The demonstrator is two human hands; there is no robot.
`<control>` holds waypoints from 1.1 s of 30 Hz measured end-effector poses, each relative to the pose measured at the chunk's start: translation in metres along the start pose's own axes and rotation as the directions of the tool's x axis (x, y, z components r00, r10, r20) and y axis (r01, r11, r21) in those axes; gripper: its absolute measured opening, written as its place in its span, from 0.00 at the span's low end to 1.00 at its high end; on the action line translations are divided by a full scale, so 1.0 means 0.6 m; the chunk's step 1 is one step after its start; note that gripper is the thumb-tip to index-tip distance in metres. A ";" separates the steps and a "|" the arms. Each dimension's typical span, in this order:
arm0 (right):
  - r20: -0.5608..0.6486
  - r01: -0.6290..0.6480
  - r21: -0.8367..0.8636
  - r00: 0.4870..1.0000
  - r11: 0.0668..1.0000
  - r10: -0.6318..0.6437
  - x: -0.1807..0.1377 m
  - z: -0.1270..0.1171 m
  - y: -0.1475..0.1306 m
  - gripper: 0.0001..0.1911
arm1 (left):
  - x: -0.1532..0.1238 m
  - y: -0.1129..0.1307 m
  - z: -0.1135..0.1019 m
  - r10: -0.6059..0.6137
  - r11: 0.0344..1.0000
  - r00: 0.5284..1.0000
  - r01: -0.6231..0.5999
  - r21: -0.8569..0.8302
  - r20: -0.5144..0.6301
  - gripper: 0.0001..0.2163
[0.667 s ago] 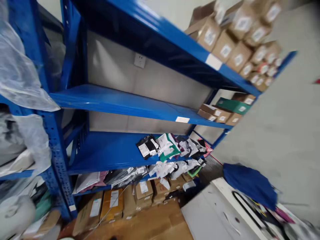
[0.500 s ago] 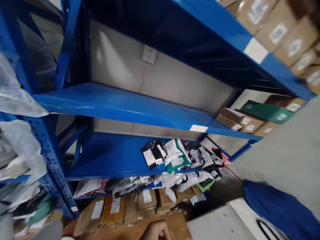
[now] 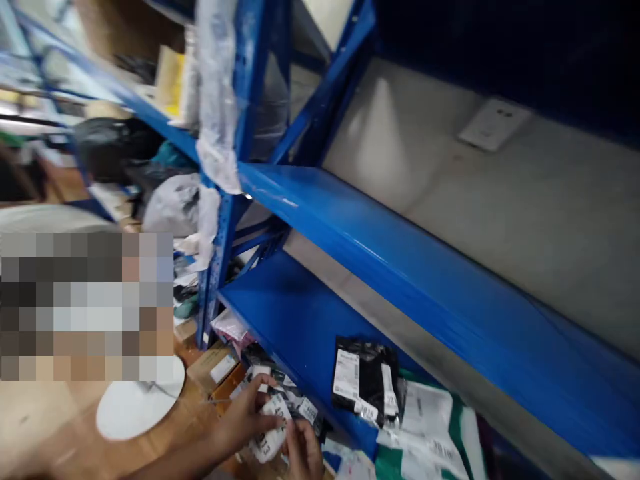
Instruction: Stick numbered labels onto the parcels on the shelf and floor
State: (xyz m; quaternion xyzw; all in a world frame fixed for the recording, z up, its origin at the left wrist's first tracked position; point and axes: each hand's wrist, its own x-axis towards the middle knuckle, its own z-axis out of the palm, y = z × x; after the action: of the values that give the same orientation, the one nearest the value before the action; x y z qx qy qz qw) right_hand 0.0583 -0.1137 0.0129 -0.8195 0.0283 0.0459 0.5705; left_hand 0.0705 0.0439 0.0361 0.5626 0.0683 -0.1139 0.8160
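Observation:
Low in the view, my left hand (image 3: pixel 250 407) pinches a white strip of number labels (image 3: pixel 273 430) between thumb and fingers. My right hand (image 3: pixel 304 448) is closed at the strip's right edge, with its fingertips against it. Printed digits show on the labels, some of them partly covered by fingers. Just beyond my hands is the blue lower shelf (image 3: pixel 295 327). A black plastic parcel (image 3: pixel 367 373) with white stickers lies on it. Beside that parcel is a green and white parcel (image 3: pixel 433 427), also carrying a number sticker.
A higher blue shelf (image 3: pixel 400 260) runs across to the right. The perforated upright (image 3: pixel 213 293) stands at left, with plastic film (image 3: pixel 217 93) hanging from it. Below are cardboard boxes (image 3: pixel 213 367) and a white round base (image 3: pixel 140 403) on the floor. A pixelated patch hides the far left.
The view has swung left and closer to the shelves. Both hands are now in sight with the label strip; before, only part of one hand showed at the bottom edge.

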 end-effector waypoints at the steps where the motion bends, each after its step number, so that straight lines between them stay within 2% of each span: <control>1: 0.113 0.008 0.028 0.994 1.000 -0.012 0.020 -0.003 0.004 0.22 | -0.006 -0.007 -0.003 -0.020 1.000 0.999 0.019 -0.021 -0.048 0.27; 4: 0.422 0.006 0.025 0.906 1.000 -0.016 0.058 -0.010 0.024 0.21 | -0.039 -0.051 0.003 -0.031 0.997 0.973 0.012 -0.080 -0.230 0.24; 6: 0.567 -0.010 -0.025 0.823 1.000 0.022 0.072 -0.012 0.047 0.22 | -0.067 -0.097 0.018 -0.046 0.993 0.927 0.002 -0.118 -0.373 0.26; 9: 0.684 -0.037 -0.083 0.725 0.996 0.084 0.083 -0.006 0.093 0.22 | -0.097 -0.186 0.046 -0.130 0.987 0.825 0.055 -0.150 -0.550 0.29; 12: 0.726 -0.057 -0.123 0.676 0.991 0.129 0.088 0.013 0.143 0.24 | -0.095 -0.281 0.059 -0.192 0.977 0.757 0.087 -0.195 -0.624 0.28; 14: 0.726 -0.055 -0.147 0.672 0.988 0.146 0.097 0.031 0.173 0.25 | -0.072 -0.329 0.057 -0.206 0.974 0.725 0.083 -0.213 -0.657 0.27; 16: 0.704 -0.043 -0.177 0.693 0.983 0.157 0.115 0.050 0.198 0.22 | -0.034 -0.358 0.045 -0.225 0.969 0.696 0.088 -0.231 -0.682 0.28; 18: 0.671 -0.034 -0.208 0.722 0.978 0.168 0.146 0.066 0.215 0.19 | 0.012 -0.368 0.028 -0.220 0.971 0.680 0.082 -0.225 -0.700 0.27; 20: 0.635 -0.035 -0.229 0.752 0.973 0.177 0.184 0.073 0.224 0.18 | 0.063 -0.366 0.011 -0.154 0.985 0.679 0.051 -0.163 -0.718 0.24; 23: 0.561 -0.025 -0.250 0.811 0.968 0.166 0.239 0.073 0.222 0.21 | 0.138 -0.358 -0.008 -0.058 0.994 0.685 -0.030 -0.107 -0.727 0.21; 25: 0.480 0.088 -0.297 0.875 0.951 0.068 0.266 0.070 0.216 0.22 | 0.181 -0.356 -0.014 -0.043 0.987 0.710 -0.081 -0.141 -0.703 0.20; 26: 0.437 0.200 -0.330 0.899 0.923 -0.039 0.276 0.070 0.212 0.21 | 0.199 -0.357 -0.016 -0.036 0.981 0.735 -0.102 -0.163 -0.677 0.19; 27: 0.401 0.332 -0.365 0.899 0.870 -0.175 0.284 0.070 0.210 0.19 | 0.214 -0.357 -0.017 -0.023 0.976 0.766 -0.123 -0.181 -0.643 0.17; 28: 0.372 0.458 -0.401 0.873 0.794 -0.315 0.291 0.071 0.209 0.19 | 0.227 -0.357 -0.017 -0.007 0.970 0.797 -0.142 -0.199 -0.604 0.16; 30: 0.345 0.640 -0.462 0.768 0.614 -0.540 0.305 0.073 0.210 0.18 | 0.249 -0.354 -0.015 0.019 0.958 0.837 -0.171 -0.228 -0.546 0.15; 32: 0.339 0.713 -0.511 0.681 0.480 -0.649 0.322 0.074 0.215 0.17 | 0.267 -0.346 -0.010 0.016 0.958 0.840 -0.168 -0.231 -0.543 0.15; 33: 0.345 0.721 -0.527 0.665 0.450 -0.662 0.332 0.073 0.219 0.18 | 0.276 -0.341 -0.008 0.008 0.963 0.831 -0.156 -0.218 -0.556 0.15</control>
State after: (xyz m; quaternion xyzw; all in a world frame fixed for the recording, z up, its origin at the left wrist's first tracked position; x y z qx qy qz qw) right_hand 0.2415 -0.1172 -0.1458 -0.8951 -0.3500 -0.1473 0.2337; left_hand 0.1765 -0.0393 -0.1900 0.4646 0.2897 0.0978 0.8311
